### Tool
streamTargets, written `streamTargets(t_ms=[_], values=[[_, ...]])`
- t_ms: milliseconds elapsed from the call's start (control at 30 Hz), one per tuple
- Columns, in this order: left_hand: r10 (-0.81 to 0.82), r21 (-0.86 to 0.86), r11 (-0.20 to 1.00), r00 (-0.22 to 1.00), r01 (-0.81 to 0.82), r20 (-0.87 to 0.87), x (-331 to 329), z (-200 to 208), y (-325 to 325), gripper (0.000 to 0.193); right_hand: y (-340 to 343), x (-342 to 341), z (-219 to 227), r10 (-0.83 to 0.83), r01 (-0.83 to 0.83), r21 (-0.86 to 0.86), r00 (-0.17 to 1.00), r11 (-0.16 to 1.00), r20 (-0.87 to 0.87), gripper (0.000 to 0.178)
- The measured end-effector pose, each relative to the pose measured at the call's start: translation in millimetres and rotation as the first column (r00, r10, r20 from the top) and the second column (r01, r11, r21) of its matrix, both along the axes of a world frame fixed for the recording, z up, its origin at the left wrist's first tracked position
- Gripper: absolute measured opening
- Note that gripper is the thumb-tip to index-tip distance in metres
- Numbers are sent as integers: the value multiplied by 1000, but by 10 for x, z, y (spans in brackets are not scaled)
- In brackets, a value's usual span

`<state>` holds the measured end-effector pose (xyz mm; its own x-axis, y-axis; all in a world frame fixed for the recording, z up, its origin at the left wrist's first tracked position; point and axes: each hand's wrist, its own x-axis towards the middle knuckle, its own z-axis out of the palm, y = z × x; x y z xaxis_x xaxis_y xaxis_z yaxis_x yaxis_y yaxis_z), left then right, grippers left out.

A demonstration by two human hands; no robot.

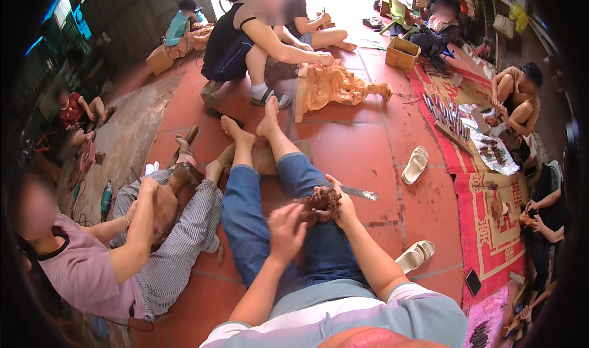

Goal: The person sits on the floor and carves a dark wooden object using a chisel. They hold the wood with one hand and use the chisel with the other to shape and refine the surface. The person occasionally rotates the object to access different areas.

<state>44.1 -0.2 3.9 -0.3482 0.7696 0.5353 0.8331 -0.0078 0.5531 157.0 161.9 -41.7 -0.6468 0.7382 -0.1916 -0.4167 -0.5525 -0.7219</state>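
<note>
A small dark brown wood carving (320, 207) with an openwork, knobbly surface rests above my jeans-clad thighs. My right hand (345, 205) grips its right end. A flat grey metal strip (359, 192), like a blade or file, crosses at that hand's fingers and sticks out to the right; whether the hand grips it too is unclear. At the carving's left end is my left hand (286, 232), slightly blurred, its fingers apart. I cannot tell whether it touches the wood.
To my left a person works on a brown wooden piece (164, 210). Ahead, another handles a large pale carved statue (340, 87) lying down. Sandals (415, 165) lie on the red tiles. Rows of chisels (446, 116), a red mat (485, 225) and a phone (473, 282) are at right.
</note>
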Motion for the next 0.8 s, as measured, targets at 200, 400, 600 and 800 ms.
streamTargets(t_ms=[200, 400, 600, 800], values=[[579, -83, 813, 815, -577, 4, -870, -212, -917, 52, -2, -16, 33, -7, 7, 8, 1000, 1000, 7, 48], [533, -482, 758, -8, -440, 846, -1312, -1396, -1755, 52, -39, -12, 37, -12, 12, -9, 1000, 1000, -16, 48], [561, -538, 770, -39, -343, 827, -1154, -1739, -1579, 50, -31, -9, 47, 3, -4, 21, 999, 1000, 49, 51], [720, -595, 685, 265, -421, 642, -1423, -2057, -1459, 49, -40, -134, 93, 17, -13, 123, 1000, 992, -26, 53]])
